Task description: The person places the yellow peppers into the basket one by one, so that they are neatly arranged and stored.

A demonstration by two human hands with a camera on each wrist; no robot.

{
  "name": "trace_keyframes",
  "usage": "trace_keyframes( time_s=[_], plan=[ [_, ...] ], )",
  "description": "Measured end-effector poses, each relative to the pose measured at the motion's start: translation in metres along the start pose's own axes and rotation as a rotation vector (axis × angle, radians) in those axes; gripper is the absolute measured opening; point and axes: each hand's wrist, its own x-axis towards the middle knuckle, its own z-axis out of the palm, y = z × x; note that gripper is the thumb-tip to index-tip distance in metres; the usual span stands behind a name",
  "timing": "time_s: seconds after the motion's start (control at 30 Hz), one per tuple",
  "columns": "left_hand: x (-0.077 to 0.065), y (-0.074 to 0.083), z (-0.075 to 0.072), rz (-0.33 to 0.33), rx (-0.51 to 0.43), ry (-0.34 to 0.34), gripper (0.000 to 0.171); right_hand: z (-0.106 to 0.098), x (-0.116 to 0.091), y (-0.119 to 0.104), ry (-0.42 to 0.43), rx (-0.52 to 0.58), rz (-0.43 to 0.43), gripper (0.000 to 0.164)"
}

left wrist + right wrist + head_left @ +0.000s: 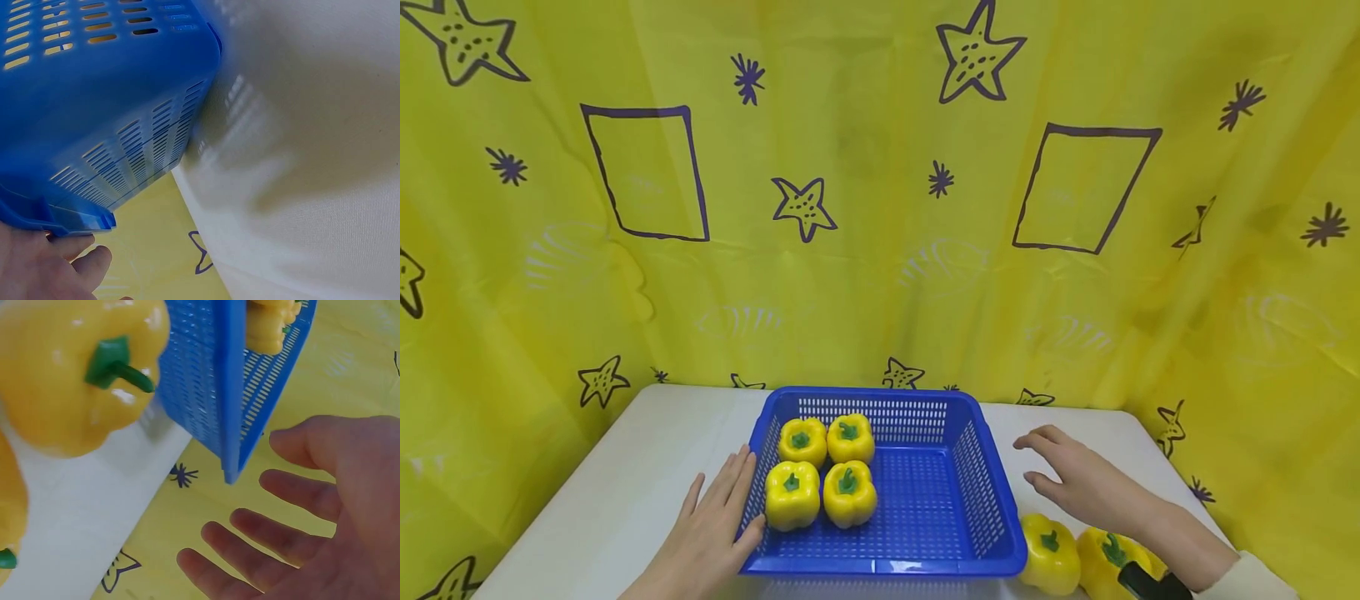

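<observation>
In the head view a blue plastic basket (917,565) stands on the table with several yellow bell peppers (793,497) grouped in its left half. My left hand (711,517) rests against the basket's left rim, fingers straight; in the left wrist view its fingertips (94,265) are at the rim. To the right of the basket, my right hand (1078,471) hovers with nothing in it, fingers spread and relaxed. Below it, a yellow bell pepper (1049,557) sits beside the basket's right wall, and another pepper (1101,567) lies partly behind the wrist.
The white table (647,467) runs back to a yellow curtain (865,292) printed with stars and frames. A dark wrist strap (1150,583) covers part of the pepper nearest the right forearm. The basket's slotted walls (125,150) rise beside the left hand.
</observation>
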Motion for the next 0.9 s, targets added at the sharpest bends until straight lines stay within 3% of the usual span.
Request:
trace_keyframes(
  time_s=[0.37,0.6,0.73,0.9],
  plan=[
    [0.000,-0.001,-0.001,0.001,0.000,0.009,0.074,0.010,-0.017,0.016,-0.227,0.101,0.003,0.052],
    [0.001,-0.001,-0.001,0.004,-0.015,0.013,0.074,0.022,-0.021,0.013,-0.406,0.219,0.094,0.068],
    [0.000,-0.001,0.000,0.004,-0.015,0.018,0.073,0.030,-0.022,0.012,-0.439,0.242,0.075,0.067],
    [0.000,-0.001,0.001,0.010,-0.010,0.023,0.073,0.036,-0.023,0.016,-0.422,0.205,0.011,0.051]
  ],
)
